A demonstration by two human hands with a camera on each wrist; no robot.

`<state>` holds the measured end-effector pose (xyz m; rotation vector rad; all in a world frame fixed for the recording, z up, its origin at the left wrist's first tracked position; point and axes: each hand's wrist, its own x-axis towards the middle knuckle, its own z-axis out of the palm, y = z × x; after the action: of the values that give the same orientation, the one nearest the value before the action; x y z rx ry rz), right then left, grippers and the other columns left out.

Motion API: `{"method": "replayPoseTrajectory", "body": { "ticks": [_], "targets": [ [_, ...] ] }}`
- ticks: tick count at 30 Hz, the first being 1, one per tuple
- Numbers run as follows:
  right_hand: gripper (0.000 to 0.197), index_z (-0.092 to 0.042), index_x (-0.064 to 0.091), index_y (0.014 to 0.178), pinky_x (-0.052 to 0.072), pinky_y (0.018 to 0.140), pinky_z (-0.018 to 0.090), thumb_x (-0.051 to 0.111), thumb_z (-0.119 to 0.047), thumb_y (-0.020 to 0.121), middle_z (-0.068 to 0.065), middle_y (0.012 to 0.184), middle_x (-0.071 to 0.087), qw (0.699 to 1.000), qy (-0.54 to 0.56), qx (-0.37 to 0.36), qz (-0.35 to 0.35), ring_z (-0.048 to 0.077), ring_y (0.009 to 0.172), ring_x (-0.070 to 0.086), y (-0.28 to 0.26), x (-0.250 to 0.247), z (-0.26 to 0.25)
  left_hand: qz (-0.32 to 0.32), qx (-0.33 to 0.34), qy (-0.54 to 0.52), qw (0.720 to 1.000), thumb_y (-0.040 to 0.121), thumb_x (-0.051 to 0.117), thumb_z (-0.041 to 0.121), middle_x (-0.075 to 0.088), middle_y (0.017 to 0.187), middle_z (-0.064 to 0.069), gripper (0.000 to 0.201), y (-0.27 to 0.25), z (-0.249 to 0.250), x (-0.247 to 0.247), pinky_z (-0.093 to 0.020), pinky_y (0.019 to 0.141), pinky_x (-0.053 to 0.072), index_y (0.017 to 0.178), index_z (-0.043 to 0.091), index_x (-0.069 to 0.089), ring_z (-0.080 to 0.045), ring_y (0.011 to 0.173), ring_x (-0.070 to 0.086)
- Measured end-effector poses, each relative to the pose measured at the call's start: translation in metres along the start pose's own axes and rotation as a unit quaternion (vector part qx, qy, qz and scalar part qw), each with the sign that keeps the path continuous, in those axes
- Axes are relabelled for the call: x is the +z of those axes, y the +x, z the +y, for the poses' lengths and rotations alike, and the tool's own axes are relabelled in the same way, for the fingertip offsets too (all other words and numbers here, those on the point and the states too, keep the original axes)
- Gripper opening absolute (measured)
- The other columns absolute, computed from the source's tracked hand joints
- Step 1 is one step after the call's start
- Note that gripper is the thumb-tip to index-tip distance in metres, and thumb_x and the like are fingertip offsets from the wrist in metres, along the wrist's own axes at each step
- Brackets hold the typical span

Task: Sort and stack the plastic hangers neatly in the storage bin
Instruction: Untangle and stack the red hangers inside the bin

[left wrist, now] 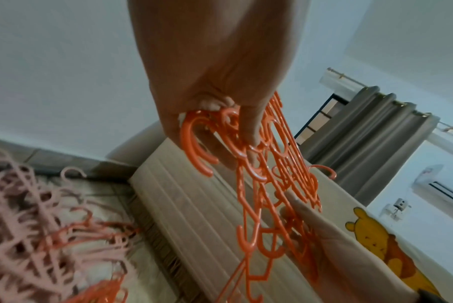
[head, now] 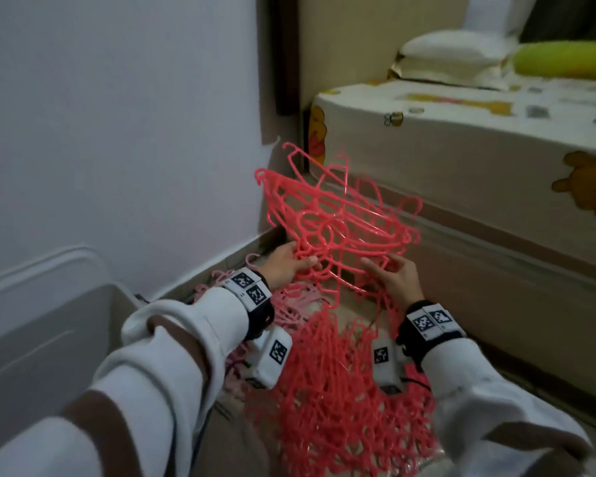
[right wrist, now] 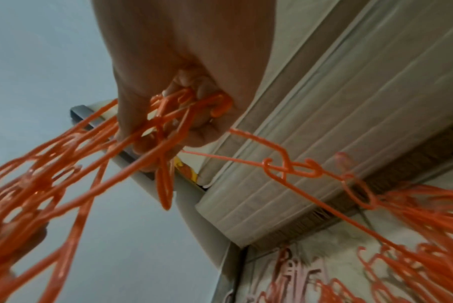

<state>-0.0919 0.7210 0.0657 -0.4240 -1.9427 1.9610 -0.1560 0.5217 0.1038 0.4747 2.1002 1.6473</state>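
Observation:
A tangled bunch of coral-red plastic hangers (head: 338, 218) is lifted off the floor between both hands. My left hand (head: 288, 265) grips the hooks at the bunch's lower left; in the left wrist view its fingers (left wrist: 251, 127) curl round the hanger hooks (left wrist: 194, 147). My right hand (head: 393, 273) grips the bunch's lower right, fingers (right wrist: 201, 131) curled round several hanger bars (right wrist: 168, 114). A big pile of the same red hangers (head: 341, 390) lies on the floor below. Pale pink hangers (head: 289, 301) lie left of it. A white storage bin (head: 42, 335) stands at the left.
A bed (head: 479, 139) with a cartoon-bear sheet runs along the right, its base close to the hangers. A white wall (head: 117, 115) and skirting close the left and back. Pillows (head: 455, 60) lie on the bed. One hanger chain trails from the lifted bunch to the floor pile.

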Motion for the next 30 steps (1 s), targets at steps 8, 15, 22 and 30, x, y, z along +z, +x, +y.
{"method": "replayPoseTrajectory", "body": {
  "ticks": [8, 15, 22, 30],
  "targets": [
    [0.011, -0.008, 0.059, 0.080, 0.049, 0.044, 0.016, 0.068, -0.002, 0.079, -0.007, 0.050, 0.065, 0.995, -0.044, -0.081, -0.047, 0.000, 0.043, 0.059, 0.002, 0.067, -0.071, 0.070, 0.047, -0.008, 0.996, 0.092, 0.050, 0.000, 0.062, 0.082, -0.002, 0.030, -0.044, 0.051, -0.068, -0.010, 0.050, 0.048, 0.122, 0.000, 0.052, 0.004, 0.051, 0.061],
    [0.019, 0.006, 0.060, 0.099, 0.045, 0.040, 0.012, 0.065, 0.000, 0.081, -0.013, 0.047, 0.064, 0.983, -0.055, -0.136, -0.108, -0.001, 0.041, 0.059, -0.008, 0.136, -0.122, 0.134, 0.079, 0.002, 0.988, 0.093, 0.050, 0.001, 0.061, 0.078, -0.002, 0.015, -0.090, 0.076, -0.131, -0.007, 0.044, 0.042, 0.107, 0.006, 0.053, 0.006, 0.047, 0.059],
    [0.019, -0.006, 0.065, 0.095, 0.054, 0.052, 0.026, 0.070, -0.015, 0.079, 0.000, 0.064, 0.070, 0.965, -0.072, -0.178, -0.181, 0.011, 0.055, 0.068, -0.030, 0.223, -0.158, 0.222, 0.090, 0.026, 0.971, 0.092, 0.053, 0.005, 0.063, 0.079, 0.000, 0.014, -0.145, 0.082, -0.208, -0.007, 0.046, 0.043, 0.106, 0.009, 0.056, 0.006, 0.050, 0.060],
    [0.009, -0.013, 0.063, 0.087, 0.046, 0.044, 0.013, 0.068, -0.019, 0.082, 0.003, 0.071, 0.068, 0.930, -0.065, -0.257, -0.255, 0.004, 0.051, 0.065, -0.071, 0.322, -0.198, 0.303, 0.090, 0.062, 0.947, 0.091, 0.057, 0.013, 0.065, 0.081, 0.002, 0.006, -0.221, 0.094, -0.290, -0.021, 0.065, 0.043, 0.087, 0.018, 0.058, -0.011, 0.070, 0.059]
  ]
}}
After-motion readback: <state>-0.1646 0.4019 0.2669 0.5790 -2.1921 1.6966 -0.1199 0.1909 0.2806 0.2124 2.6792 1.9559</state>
